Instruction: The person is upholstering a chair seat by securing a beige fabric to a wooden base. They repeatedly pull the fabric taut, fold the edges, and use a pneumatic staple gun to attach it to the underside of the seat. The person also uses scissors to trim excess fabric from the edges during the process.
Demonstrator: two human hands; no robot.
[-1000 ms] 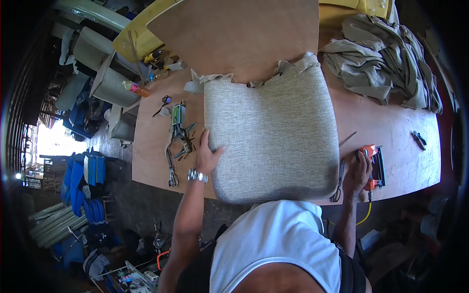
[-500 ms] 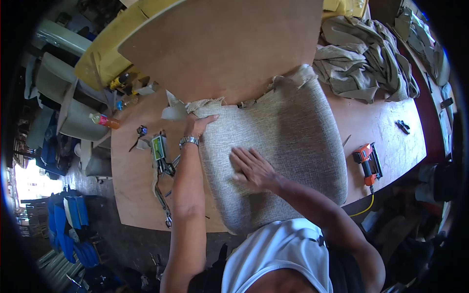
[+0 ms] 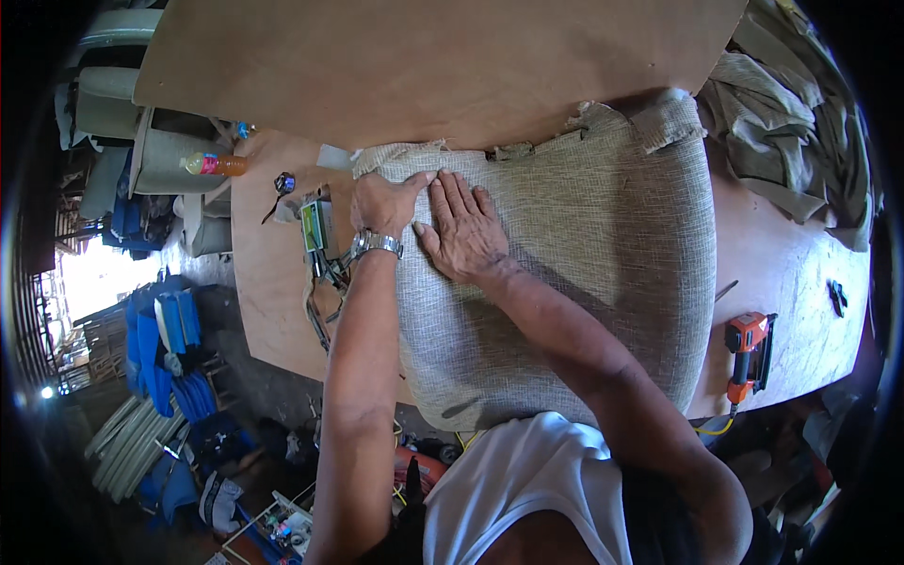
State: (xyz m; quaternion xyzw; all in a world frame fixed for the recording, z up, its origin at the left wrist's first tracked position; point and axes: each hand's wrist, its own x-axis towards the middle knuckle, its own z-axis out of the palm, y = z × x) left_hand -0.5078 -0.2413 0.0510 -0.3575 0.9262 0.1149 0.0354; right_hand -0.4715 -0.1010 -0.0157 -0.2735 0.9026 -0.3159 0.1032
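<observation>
Cushion (image 3: 621, 235) lies on the desk (image 3: 786, 273), the left hand (image 3: 381, 202) bent at its far-left corner, thumb out, any grip unclear, while the right hand (image 3: 468, 240), open flat and holding nothing, has moved up beside it, apparently smoothing the fabric (image 3: 537, 198).

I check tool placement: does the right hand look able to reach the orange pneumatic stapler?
Probably yes: the stapler lies uncovered, right of the upholstered cushion; the right hand, flat on it, seems to grip nothing.
</observation>
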